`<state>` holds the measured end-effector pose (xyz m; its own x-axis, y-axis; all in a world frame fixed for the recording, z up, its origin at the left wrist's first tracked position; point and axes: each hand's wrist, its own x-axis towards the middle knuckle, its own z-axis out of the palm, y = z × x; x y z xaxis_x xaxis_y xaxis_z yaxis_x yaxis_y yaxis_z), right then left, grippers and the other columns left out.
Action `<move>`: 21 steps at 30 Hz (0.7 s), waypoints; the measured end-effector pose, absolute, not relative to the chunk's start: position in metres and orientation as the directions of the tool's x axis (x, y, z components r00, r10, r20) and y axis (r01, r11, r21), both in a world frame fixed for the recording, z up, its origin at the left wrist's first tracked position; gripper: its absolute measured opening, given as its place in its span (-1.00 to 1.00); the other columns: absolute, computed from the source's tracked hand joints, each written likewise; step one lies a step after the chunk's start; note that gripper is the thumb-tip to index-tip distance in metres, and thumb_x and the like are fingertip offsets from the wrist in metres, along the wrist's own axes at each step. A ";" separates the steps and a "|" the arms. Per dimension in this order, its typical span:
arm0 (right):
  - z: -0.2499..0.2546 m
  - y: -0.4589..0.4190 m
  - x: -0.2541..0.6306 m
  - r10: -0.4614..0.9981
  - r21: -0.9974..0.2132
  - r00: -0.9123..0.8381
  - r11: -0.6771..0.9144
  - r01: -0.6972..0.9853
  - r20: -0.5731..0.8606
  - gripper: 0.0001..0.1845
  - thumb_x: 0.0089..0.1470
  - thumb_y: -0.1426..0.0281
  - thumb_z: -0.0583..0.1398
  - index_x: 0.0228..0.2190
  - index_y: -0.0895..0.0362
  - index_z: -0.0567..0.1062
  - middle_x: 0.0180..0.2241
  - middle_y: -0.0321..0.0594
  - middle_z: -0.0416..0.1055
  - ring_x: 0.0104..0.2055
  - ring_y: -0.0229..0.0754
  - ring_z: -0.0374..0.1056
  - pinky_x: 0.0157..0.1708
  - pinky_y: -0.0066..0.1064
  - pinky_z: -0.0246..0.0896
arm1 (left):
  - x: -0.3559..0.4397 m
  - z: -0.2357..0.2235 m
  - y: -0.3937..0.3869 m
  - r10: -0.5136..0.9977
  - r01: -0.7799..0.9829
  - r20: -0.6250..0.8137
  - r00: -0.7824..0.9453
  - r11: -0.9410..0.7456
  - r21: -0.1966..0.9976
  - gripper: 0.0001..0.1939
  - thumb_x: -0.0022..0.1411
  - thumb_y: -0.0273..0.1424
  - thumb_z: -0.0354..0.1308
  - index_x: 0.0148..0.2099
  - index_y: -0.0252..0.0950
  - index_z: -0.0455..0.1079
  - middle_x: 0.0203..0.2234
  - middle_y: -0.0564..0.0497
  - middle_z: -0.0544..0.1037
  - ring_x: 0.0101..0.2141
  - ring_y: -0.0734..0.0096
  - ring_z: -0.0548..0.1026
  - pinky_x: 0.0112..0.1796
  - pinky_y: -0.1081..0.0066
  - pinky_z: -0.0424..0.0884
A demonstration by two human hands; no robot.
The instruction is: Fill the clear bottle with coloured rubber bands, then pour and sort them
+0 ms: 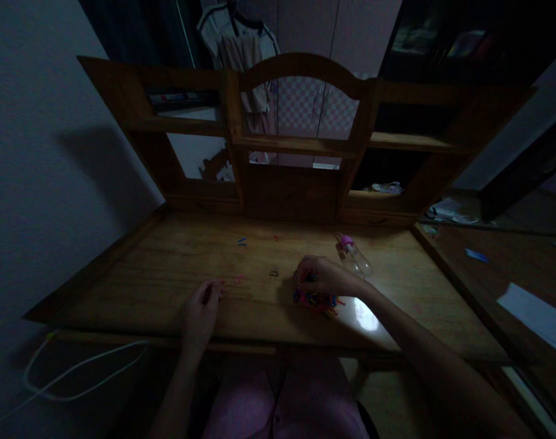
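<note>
My right hand (322, 277) reaches down onto a small heap of colourful elastic bands (317, 300), blue, red and yellow among them. Its fingers are bent together at the heap's upper left, and what they grip is hidden. Over the front left of the desk is my left hand (201, 310), fingers curled with the tips close together; whether something small sits in them is too dark to tell. Just right of those fingertips lie pink bands (239, 278). A dark band (274, 274) rests between the hands. Farther back are blue pieces (242, 242) and a red-orange one (276, 238).
A clear bottle with a pink top (358, 259) lies behind my right hand. The wooden desk (168, 262) has a shelf unit (300, 146) along its back. To the right, another surface holds white paper (536, 317). A white cable (86, 372) hangs at the front left.
</note>
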<state>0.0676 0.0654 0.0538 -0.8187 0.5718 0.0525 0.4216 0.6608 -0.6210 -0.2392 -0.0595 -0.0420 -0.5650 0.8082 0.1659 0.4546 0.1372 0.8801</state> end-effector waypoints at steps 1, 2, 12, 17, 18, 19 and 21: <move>0.055 0.067 0.069 0.589 -0.662 -0.807 0.625 0.415 0.051 -0.89 0.05 0.38 0.29 -0.34 0.14 0.56 -0.25 -0.17 0.52 -0.23 -0.18 0.44 -0.22 -0.41 0.29 | -0.239 -0.042 -0.060 0.810 0.454 0.163 -0.563 0.137 0.881 -0.57 0.26 -0.04 0.03 -0.15 -0.26 0.50 -0.39 -0.02 0.59 -0.33 0.25 0.54 -0.28 0.37 0.40; 0.055 0.069 0.071 0.610 -0.705 -0.792 0.579 0.409 0.042 -0.86 0.04 0.34 0.30 -0.34 0.15 0.57 -0.28 -0.17 0.53 -0.26 -0.18 0.44 -0.24 -0.40 0.30 | -0.239 -0.042 -0.060 0.810 0.452 0.162 -0.563 0.138 0.881 -0.57 0.26 -0.04 0.03 -0.15 -0.27 0.50 -0.39 -0.02 0.59 -0.33 0.26 0.54 -0.28 0.37 0.41; 0.053 0.084 0.084 0.651 -0.952 -0.738 0.077 0.297 -0.178 -0.68 -0.09 0.21 0.38 -0.37 0.17 0.53 -0.43 -0.19 0.55 -0.40 -0.20 0.48 -0.39 -0.40 0.36 | -0.239 -0.042 -0.060 0.806 0.469 0.185 -0.562 0.127 0.874 -0.58 0.27 -0.04 0.03 -0.15 -0.26 0.49 -0.38 -0.01 0.58 -0.34 0.27 0.53 -0.28 0.38 0.40; 0.056 0.077 0.088 0.637 -0.937 -0.732 0.045 0.347 -0.241 -0.69 -0.06 0.22 0.35 -0.33 0.17 0.50 -0.43 -0.20 0.55 -0.41 -0.17 0.48 -0.37 -0.35 0.37 | -0.239 -0.042 -0.060 0.810 0.462 0.184 -0.557 0.118 0.879 -0.60 0.28 -0.07 0.03 -0.15 -0.26 0.50 -0.37 -0.01 0.58 -0.33 0.29 0.53 -0.26 0.39 0.40; 0.057 0.076 0.089 0.641 -0.923 -0.731 0.087 0.374 -0.236 -0.72 -0.04 0.23 0.33 -0.33 0.16 0.50 -0.41 -0.19 0.55 -0.39 -0.16 0.47 -0.35 -0.34 0.37 | -0.239 -0.043 -0.060 0.811 0.462 0.186 -0.555 0.115 0.880 -0.60 0.28 -0.07 0.03 -0.15 -0.26 0.50 -0.37 -0.01 0.58 -0.33 0.29 0.53 -0.26 0.39 0.40; 0.058 0.075 0.089 0.649 -0.904 -0.730 0.153 0.400 -0.213 -0.77 -0.02 0.26 0.32 -0.35 0.15 0.52 -0.39 -0.19 0.56 -0.36 -0.15 0.47 -0.33 -0.33 0.36 | -0.239 -0.043 -0.060 0.811 0.463 0.186 -0.555 0.115 0.879 -0.60 0.27 -0.07 0.03 -0.15 -0.26 0.50 -0.37 -0.01 0.59 -0.33 0.28 0.53 -0.26 0.38 0.41; 0.060 0.075 0.091 0.661 -0.857 -0.738 0.294 0.424 -0.138 -0.86 -0.01 0.32 0.30 -0.38 0.13 0.55 -0.32 -0.16 0.57 -0.25 -0.12 0.46 -0.24 -0.32 0.34 | -0.240 -0.045 -0.060 0.809 0.462 0.180 -0.560 0.125 0.878 -0.59 0.27 -0.06 0.04 -0.15 -0.26 0.50 -0.38 -0.01 0.59 -0.34 0.28 0.54 -0.26 0.38 0.41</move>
